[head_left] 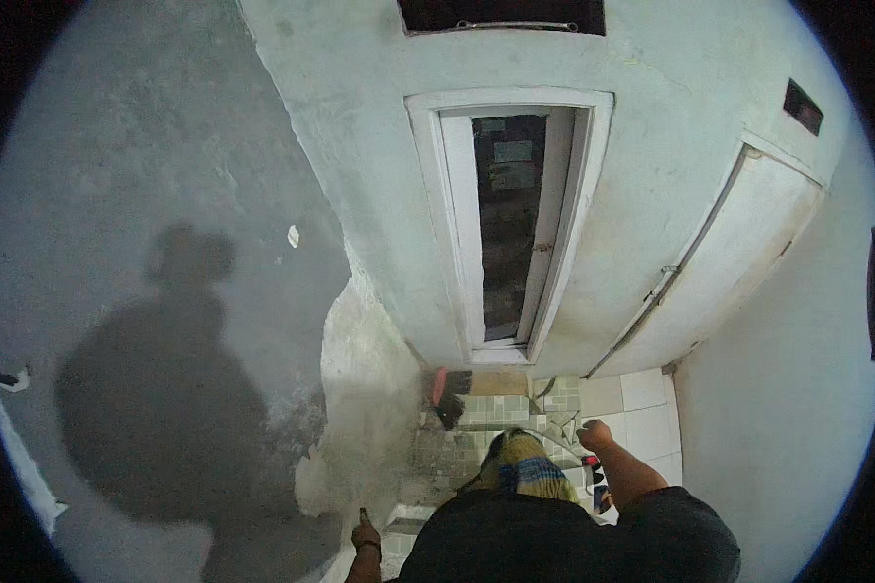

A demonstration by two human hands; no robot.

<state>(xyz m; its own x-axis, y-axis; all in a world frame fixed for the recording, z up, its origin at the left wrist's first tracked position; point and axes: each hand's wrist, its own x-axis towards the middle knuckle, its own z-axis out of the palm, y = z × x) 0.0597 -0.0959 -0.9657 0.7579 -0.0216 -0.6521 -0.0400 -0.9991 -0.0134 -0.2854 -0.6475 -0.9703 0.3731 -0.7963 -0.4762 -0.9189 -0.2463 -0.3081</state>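
Two hands low in view: left hand (365,535) closed on a small dark object (363,512), kind unclear; right hand (593,434) fisted, contents indiscernible, beside small green floor tiles (501,411). Red-handled brush (447,394) near rough plaster wall (360,360). No containers visible.

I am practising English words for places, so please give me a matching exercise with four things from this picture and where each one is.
Things:
1. brush with red handle
2. shadow of the person
3. half-open door
4. right hand

Places:
A. on the grey wall at the left
B. above the tiled floor, right of the patterned cloth
C. in the pale wall straight ahead
D. on the floor by the doorstep

Pairs: 1-D, 2-A, 3-C, 4-B
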